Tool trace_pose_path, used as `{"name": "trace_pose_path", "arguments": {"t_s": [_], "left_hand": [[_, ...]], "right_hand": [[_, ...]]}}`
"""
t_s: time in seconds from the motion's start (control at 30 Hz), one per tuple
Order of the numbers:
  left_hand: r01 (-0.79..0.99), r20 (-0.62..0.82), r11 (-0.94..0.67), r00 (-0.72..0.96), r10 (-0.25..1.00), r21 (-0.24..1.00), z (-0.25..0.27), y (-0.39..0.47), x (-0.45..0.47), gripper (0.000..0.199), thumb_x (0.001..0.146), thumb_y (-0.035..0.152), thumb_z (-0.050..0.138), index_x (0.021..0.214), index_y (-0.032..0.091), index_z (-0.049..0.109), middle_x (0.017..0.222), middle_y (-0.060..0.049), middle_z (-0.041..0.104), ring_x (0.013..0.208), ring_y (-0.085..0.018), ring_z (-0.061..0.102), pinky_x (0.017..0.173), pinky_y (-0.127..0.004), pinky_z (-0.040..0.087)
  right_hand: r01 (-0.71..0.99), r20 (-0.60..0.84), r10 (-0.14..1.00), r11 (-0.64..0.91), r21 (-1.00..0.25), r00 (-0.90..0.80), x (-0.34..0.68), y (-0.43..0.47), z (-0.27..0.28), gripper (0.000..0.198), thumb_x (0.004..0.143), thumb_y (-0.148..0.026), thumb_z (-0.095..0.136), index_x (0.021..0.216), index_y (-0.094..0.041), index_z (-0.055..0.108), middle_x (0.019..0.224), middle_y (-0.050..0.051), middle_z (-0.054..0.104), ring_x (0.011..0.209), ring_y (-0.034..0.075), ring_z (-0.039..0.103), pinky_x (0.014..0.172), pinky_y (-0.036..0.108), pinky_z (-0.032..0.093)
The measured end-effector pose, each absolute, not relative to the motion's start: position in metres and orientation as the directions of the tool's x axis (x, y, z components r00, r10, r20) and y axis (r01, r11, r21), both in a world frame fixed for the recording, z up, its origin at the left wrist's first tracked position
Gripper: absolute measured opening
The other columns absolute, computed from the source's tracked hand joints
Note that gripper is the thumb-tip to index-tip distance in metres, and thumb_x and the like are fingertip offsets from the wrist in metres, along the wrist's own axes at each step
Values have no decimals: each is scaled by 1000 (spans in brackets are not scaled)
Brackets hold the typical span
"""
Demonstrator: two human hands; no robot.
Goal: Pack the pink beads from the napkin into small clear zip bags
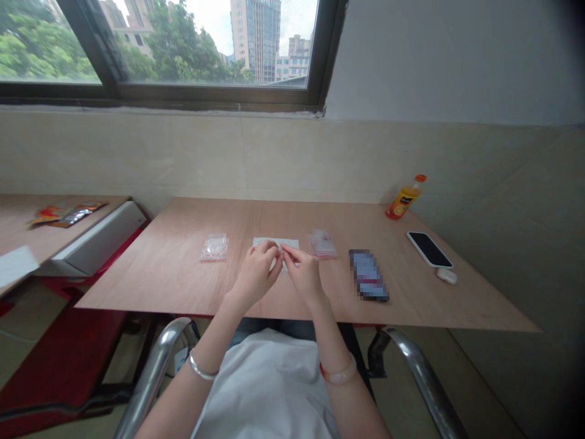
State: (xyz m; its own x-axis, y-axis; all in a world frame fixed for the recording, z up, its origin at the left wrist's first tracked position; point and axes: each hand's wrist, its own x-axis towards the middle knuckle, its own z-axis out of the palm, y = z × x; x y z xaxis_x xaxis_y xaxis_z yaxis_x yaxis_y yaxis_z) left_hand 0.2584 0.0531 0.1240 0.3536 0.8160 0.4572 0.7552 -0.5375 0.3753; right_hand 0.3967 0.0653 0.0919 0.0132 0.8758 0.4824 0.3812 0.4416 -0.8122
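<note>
My left hand (261, 268) and my right hand (302, 269) meet fingertip to fingertip above the middle of the wooden table (183, 286). Both are pinched closed. Whatever lies between the fingers is too small to make out. Under them rests a white sheet (292, 243), largely covered by the hands. Left of the sheet is a clear plastic packet (214, 247). To its right, close to my right hand, lies a small stack of clear, pinkish plastic bags (323, 243).
A phone with a lit, blurred screen (368, 275) lies right of my hands. Farther right are a dark-screened phone (429, 249), a white earbud case (446, 276) and an orange drink bottle (406, 197). Foil packets (75, 214) lie on the neighbouring table. Metal armrests (159, 372) flank me.
</note>
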Motion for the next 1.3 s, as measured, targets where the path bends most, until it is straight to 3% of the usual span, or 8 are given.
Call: {"name": "trace_pose_path", "arguments": {"t_s": [0.03,0.1,0.17,0.4,0.5,0.67,0.87,1.3], "left_hand": [[728,483,-563,358,799,391,122,53,257,18,88,23,51,106,19,54,115,-10,61,109,-24,58,91,-39,41],[686,504,-603,382,775,408,116,53,253,56,77,27,65,128,20,41,132,-13,54,125,-27,49,102,-44,33],[675,491,-606,393,778,420,109,55,249,79,71,29,71,137,21,30,139,-15,49,129,-29,46,107,-47,28],[655,527,-600,343,778,459,100,60,248,68,70,28,73,129,23,40,120,-9,62,113,-26,58,106,-47,30],[650,530,-623,374,761,435,103,57,251,75,66,27,76,131,22,38,123,-11,60,114,-27,55,106,-48,29],[631,546,-641,380,746,437,109,52,254,65,69,25,75,126,24,43,120,-8,62,110,-25,58,105,-46,30],[625,542,-630,365,757,460,114,49,250,64,62,35,82,117,26,50,110,-4,65,103,-24,60,99,-42,35],[582,461,-592,375,804,558,112,46,240,79,56,57,81,123,26,50,113,-7,64,105,-27,59,93,-42,38]], "right_hand": [[384,468,884,431,-817,3,397,64,93,26,89,-23,51,105,-22,72,106,6,73,94,22,69,80,32,55],[411,437,900,400,-819,-6,398,62,95,26,89,-23,51,105,-22,71,105,6,73,90,22,70,79,32,55],[445,414,910,376,-813,-13,399,61,96,24,89,-23,51,104,-22,70,101,6,74,86,21,70,76,31,54],[504,397,916,370,-780,-58,401,56,100,23,91,-28,48,93,-21,70,91,6,74,79,21,69,69,29,49],[444,389,920,368,-817,-48,401,53,103,23,90,-29,48,90,-20,70,89,6,74,77,21,68,70,29,49],[255,335,939,344,-903,-80,401,51,111,24,89,-30,49,80,-18,68,82,5,72,75,19,66,69,28,49],[121,257,959,271,-955,-120,403,53,114,25,86,-31,53,69,-17,65,70,2,68,67,16,62,61,25,46],[24,192,939,207,-978,-285,413,59,117,29,86,-37,53,71,-17,67,72,2,66,69,15,59,67,27,46]]}}
